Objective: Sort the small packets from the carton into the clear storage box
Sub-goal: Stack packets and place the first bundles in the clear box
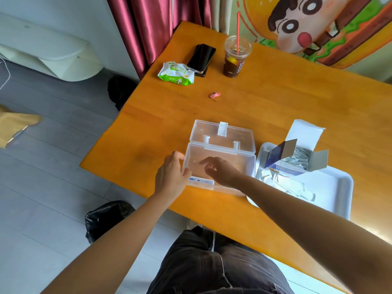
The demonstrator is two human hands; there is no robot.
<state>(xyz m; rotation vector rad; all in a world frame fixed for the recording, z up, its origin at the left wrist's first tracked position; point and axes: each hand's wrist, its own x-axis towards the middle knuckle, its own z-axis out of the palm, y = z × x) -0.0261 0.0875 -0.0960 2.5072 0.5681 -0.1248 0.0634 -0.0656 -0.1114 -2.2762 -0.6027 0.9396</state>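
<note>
You look down on a wooden table point(275, 107) with a smooth orange-brown top, set at a slant across the view. To your left lies a floor point(53, 170) of pale grey planks. A dark red curtain point(144, 28) hangs in folds behind the table's far corner, beside a white wall point(63, 11). Right of the curtain, a large cartoon picture point(318, 24) covers the wall. A white rounded cabinet point(53, 60) stands at upper left. Soft, even light falls on the tabletop.
</note>
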